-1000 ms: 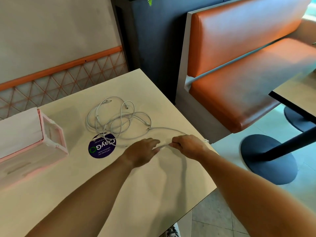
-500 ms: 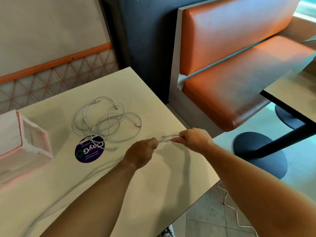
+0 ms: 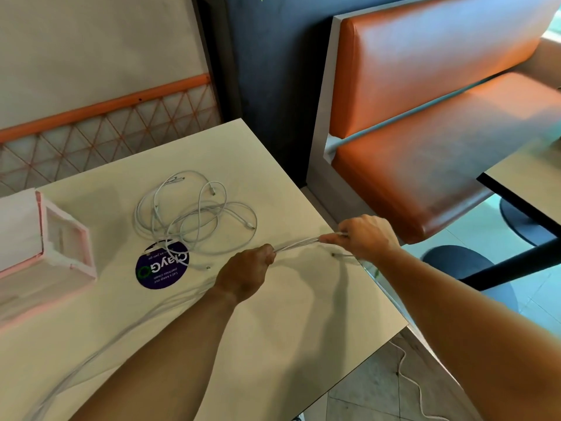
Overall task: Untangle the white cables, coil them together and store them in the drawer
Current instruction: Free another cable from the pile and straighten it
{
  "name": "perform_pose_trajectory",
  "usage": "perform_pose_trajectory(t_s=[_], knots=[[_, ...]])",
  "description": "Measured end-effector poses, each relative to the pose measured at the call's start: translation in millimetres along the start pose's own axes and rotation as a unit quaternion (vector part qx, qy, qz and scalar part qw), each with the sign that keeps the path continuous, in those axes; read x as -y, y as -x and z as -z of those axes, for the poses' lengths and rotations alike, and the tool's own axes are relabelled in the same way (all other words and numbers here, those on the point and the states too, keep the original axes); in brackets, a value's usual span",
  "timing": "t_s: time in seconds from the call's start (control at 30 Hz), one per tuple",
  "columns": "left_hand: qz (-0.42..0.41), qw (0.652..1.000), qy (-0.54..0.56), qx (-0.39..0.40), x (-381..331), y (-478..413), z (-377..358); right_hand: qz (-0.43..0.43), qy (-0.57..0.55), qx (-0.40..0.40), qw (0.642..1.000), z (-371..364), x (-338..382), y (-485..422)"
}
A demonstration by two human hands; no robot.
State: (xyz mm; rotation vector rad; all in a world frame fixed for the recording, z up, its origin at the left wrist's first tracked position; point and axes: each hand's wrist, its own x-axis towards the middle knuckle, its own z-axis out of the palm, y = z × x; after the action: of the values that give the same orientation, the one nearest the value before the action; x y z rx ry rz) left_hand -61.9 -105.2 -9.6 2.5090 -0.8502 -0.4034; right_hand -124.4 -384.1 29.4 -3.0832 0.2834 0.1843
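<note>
A loose tangle of white cables [image 3: 194, 214] lies on the beige table [image 3: 288, 329], partly over a round purple sticker. My left hand [image 3: 246, 275] grips a bundle of white cable strands [image 3: 299, 245] that stretches taut to my right hand [image 3: 364, 237], which pinches the other end near the table's right edge. More cable trails from under my left hand toward the lower left across the table. One white cable [image 3: 408, 381] hangs off the edge down to the floor. The pink and white drawer box [image 3: 60, 238] stands at the left.
An orange padded bench [image 3: 425, 132] stands to the right of the table. A second table with a dark round base [image 3: 473, 268] sits at the far right. A lattice wall panel with an orange rail [image 3: 106, 126] runs behind the table.
My hands have lifted the strands and drawn apart, the right toward the table's edge. The cable now trails to the lower left and hangs off the edge to the floor.
</note>
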Motion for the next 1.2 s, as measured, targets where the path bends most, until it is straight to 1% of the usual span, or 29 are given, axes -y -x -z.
perform_pose_trajectory(t_s=[0.1, 0.17, 0.23, 0.3, 0.4, 0.43, 0.53, 0.63, 0.77, 0.83, 0.93, 1.0, 1.03, 1.1, 1.2], knots=[[0.010, 1.000, 0.017, -0.005, 10, 3, 0, -0.022, 0.009, -0.016, 1.000, 12, -14, -2], [0.010, 1.000, 0.019, -0.004, 12, 4, 0, -0.004, 0.006, -0.017, 1.000, 9, -21, -4], [0.015, 1.000, 0.023, -0.005, 12, 3, 0, 0.023, -0.033, -0.010, 0.999, -4, -29, -6], [0.020, 1.000, 0.021, -0.003, 13, 2, 2, 0.034, -0.068, 0.015, 0.997, -23, -34, -5], [0.021, 1.000, 0.007, 0.006, 20, 4, 2, 0.036, -0.089, 0.063, 0.993, -53, -35, 4], [0.021, 1.000, 0.002, 0.012, 22, 6, 2, 0.036, -0.091, 0.063, 0.993, -60, -34, 7], [0.026, 0.999, 0.009, 0.017, 26, 13, -1, 0.030, -0.096, 0.025, 0.995, -69, -28, 12], [0.026, 0.999, 0.026, 0.003, 26, 17, -1, 0.013, -0.103, 0.009, 0.995, -67, -21, 11], [0.022, 0.999, 0.046, 0.018, 18, 18, 2, -0.030, -0.097, 0.030, 0.994, -60, -14, 9], [0.023, 0.998, 0.055, 0.028, 12, 16, 2, -0.076, -0.089, 0.045, 0.992, -60, -14, 7], [0.018, 0.998, 0.051, 0.038, -1, 13, 3, -0.133, -0.092, 0.093, 0.982, -59, -8, 5], [0.017, 0.998, 0.047, 0.041, -8, 12, 5, -0.146, -0.111, 0.112, 0.977, -54, 0, 6], [0.020, 0.998, 0.043, 0.044, -10, 12, 7, -0.130, -0.105, 0.116, 0.979, -51, 5, 7], [0.024, 0.998, 0.037, 0.051, -9, 11, 10, -0.061, -0.090, 0.106, 0.988, -45, 18, 9], [0.020, 0.998, 0.031, 0.051, -11, 12, 14, 0.065, -0.133, 0.054, 0.988, -32, 52, 12]])
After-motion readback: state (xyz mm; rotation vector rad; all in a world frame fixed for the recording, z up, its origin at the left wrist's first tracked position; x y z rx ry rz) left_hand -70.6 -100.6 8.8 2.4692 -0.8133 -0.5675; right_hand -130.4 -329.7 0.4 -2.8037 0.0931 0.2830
